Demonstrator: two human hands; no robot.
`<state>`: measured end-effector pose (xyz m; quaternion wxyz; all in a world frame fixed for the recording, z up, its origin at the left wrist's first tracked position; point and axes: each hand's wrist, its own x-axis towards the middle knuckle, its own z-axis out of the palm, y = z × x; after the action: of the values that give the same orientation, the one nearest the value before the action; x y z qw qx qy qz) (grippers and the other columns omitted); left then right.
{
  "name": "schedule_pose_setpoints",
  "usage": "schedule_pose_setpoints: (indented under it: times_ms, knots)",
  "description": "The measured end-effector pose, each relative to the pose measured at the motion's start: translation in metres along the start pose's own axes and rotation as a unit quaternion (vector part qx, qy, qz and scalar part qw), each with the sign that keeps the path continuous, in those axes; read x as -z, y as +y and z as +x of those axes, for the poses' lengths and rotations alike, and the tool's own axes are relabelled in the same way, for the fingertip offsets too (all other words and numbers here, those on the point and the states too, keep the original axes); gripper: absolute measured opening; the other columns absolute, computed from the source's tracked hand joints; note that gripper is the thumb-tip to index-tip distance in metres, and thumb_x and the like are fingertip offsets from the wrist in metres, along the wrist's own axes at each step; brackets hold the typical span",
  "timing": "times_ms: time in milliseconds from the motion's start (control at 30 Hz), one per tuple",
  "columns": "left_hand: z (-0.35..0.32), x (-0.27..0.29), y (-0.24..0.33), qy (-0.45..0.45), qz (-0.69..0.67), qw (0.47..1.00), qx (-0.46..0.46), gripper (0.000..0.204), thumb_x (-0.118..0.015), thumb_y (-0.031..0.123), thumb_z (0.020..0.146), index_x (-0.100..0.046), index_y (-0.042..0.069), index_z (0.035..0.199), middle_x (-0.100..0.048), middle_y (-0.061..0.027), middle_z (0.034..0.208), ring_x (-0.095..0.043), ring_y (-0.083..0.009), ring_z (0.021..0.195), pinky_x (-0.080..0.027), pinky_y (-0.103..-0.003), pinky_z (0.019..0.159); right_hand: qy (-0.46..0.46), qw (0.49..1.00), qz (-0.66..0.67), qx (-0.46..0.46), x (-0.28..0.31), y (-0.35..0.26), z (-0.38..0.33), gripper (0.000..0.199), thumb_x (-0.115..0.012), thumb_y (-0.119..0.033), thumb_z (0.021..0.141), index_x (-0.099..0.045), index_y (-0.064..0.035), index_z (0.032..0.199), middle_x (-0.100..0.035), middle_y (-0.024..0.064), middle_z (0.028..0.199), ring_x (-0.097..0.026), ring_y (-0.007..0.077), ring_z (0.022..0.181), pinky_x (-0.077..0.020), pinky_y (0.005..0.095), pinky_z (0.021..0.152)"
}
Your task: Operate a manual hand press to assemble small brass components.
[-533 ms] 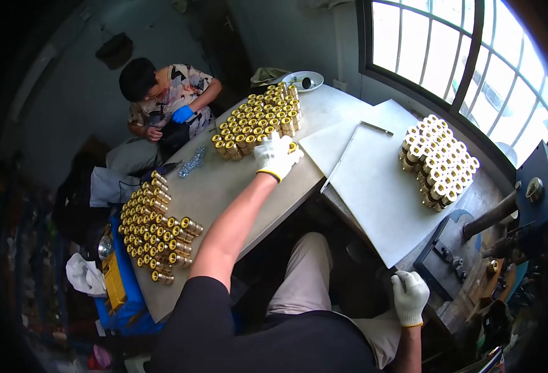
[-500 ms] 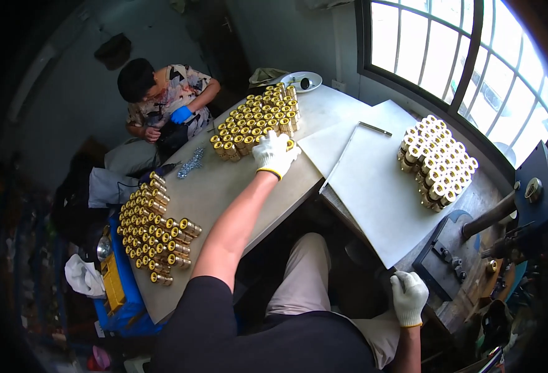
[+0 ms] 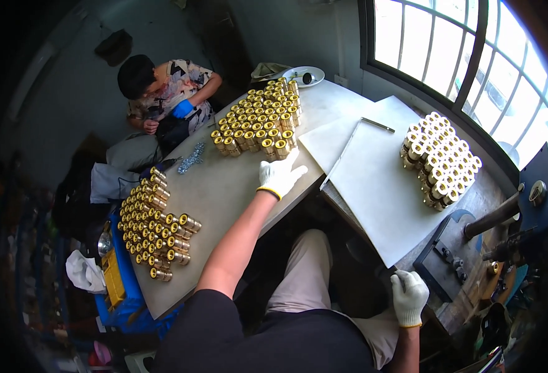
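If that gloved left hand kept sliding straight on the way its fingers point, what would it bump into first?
Most likely the nearest row of the brass fittings standing on the table. The left hand lies open just short of them, fingers pointing that way, though the exact gap is hard to judge from above.

A dim work room with a big window

A big window (image 3: pixel 473 56) with dark bars fills the upper right of the frame, and bright day light comes in through it. The wall (image 3: pixel 286 31) at the top is grey and plain. A long grey table (image 3: pixel 224 186) runs across the middle. The left side of the frame is dark. At the lower left, a blue bin (image 3: pixel 121 304) sits by the table. A dark metal machine (image 3: pixel 522 211) stands at the right edge.
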<state>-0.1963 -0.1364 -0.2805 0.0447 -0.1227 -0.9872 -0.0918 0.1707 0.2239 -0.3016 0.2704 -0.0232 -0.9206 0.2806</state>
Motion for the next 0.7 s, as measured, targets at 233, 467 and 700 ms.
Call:
schedule_pose_setpoints:
  times_ms: [233, 467, 700]
  knots:
    - [0.061, -0.038, 0.012, 0.062, -0.039, 0.995, 0.062, 0.065, -0.063, 0.065, 0.106, -0.063, 0.028, 0.159, -0.071, -0.0130, 0.156, -0.073, -0.0424, 0.132, -0.049, -0.062, 0.116, -0.004, 1.000, -0.012, -0.013, 0.002, 0.001, -0.003, 0.011, -0.087, -0.010, 0.093, -0.080, -0.0069, 0.101, -0.072, 0.0137, 0.084, -0.072, 0.0357, 0.075, -0.0562, 0.0453, 0.069]
    - [0.127, -0.089, 0.008, 0.193, -0.007, 0.961, 0.199, 0.055, -0.051, 0.057, 0.112, -0.065, 0.022, 0.152, -0.081, -0.0163, 0.137, -0.078, -0.0410, 0.123, -0.053, -0.062, 0.109, -0.024, 1.000, 0.007, -0.011, -0.004, -0.006, 0.001, 0.010, -0.087, -0.010, 0.094, -0.080, -0.0066, 0.100, -0.072, 0.0139, 0.085, -0.072, 0.0354, 0.075, -0.0568, 0.0448, 0.070]
    - [0.177, -0.078, 0.016, -0.016, 0.113, 0.986, 0.122, 0.057, -0.054, 0.055, 0.108, -0.080, 0.020, 0.144, -0.080, -0.0136, 0.146, -0.076, -0.0380, 0.135, -0.061, -0.057, 0.108, 0.018, 1.000, 0.006, -0.016, -0.002, -0.008, 0.003, 0.010, -0.088, -0.017, 0.095, -0.082, -0.0089, 0.100, -0.076, 0.0131, 0.088, -0.075, 0.0349, 0.078, -0.0584, 0.0453, 0.070]
